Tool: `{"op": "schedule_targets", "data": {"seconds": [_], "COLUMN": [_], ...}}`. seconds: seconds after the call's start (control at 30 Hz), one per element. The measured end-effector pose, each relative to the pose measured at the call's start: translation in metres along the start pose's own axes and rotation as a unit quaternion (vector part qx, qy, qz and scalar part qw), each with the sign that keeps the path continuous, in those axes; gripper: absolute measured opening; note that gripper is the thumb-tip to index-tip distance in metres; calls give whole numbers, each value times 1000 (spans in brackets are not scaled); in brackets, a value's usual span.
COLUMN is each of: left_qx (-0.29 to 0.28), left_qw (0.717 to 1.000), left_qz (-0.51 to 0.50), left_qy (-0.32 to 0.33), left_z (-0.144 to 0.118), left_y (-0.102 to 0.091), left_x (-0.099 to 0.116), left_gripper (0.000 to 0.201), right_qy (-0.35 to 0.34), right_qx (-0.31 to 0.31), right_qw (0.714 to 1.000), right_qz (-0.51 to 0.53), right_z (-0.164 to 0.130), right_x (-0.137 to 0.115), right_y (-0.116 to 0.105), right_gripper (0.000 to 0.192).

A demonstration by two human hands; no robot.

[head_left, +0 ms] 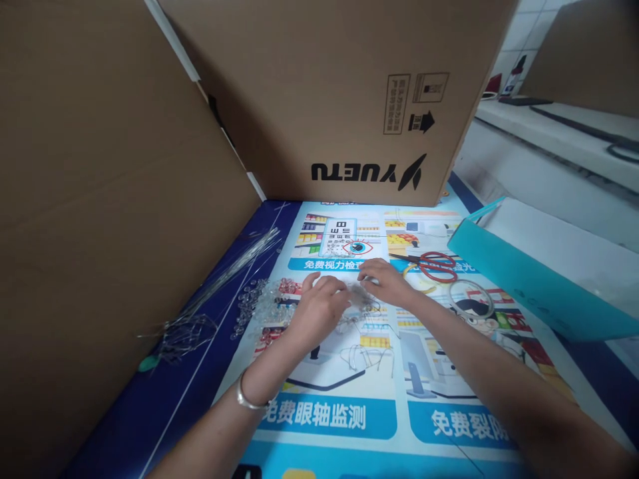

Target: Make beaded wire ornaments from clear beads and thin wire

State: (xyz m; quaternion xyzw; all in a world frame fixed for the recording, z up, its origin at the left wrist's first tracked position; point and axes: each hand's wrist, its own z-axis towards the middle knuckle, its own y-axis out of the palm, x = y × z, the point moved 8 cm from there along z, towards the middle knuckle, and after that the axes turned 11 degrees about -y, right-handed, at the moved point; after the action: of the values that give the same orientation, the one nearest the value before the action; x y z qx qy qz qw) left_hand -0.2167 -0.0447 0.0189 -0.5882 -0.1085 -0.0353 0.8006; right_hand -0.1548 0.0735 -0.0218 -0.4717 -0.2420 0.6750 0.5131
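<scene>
My left hand is over the printed mat with its fingers bent and partly closed, wearing a silver bangle at the wrist. Just to its right, my right hand has its fingertips pinched together. What either hand holds is too small or hidden to make out. Beside my left hand lies a spread of clear round beads, some over red print. Between and below the hands is a tangle of thin dark wires. Nearer me lie more loose bent wires.
Tall cardboard panels stand at the back and left. Red-handled scissors and a ring-shaped roll lie to the right, near a turquoise box. A bundle of long clear strands lies along the left edge.
</scene>
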Motion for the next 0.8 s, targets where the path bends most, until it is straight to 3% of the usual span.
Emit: {"op": "schedule_targets", "data": {"seconds": [0.2, 0.43, 0.63, 0.8], "left_qx": [-70, -105, -102, -56], "left_qw": [980, 962, 975, 995], "left_qz": [103, 109, 73, -68], "left_qy": [157, 229, 182, 46], "left_z": [14, 25, 31, 23], "left_y": [12, 26, 28, 0], "left_x": [32, 31, 22, 4], "left_gripper": [23, 25, 22, 16], "right_qy": [29, 41, 44, 42], "right_qx": [2, -14, -19, -13], "right_qw": [1000, 999, 999, 999], "right_qz": [-9, -14, -20, -26], "right_z": [-3, -4, -3, -2], "right_x": [6, 10, 10, 9], "right_y": [3, 6, 7, 5], "right_gripper": [21, 21, 22, 19]}}
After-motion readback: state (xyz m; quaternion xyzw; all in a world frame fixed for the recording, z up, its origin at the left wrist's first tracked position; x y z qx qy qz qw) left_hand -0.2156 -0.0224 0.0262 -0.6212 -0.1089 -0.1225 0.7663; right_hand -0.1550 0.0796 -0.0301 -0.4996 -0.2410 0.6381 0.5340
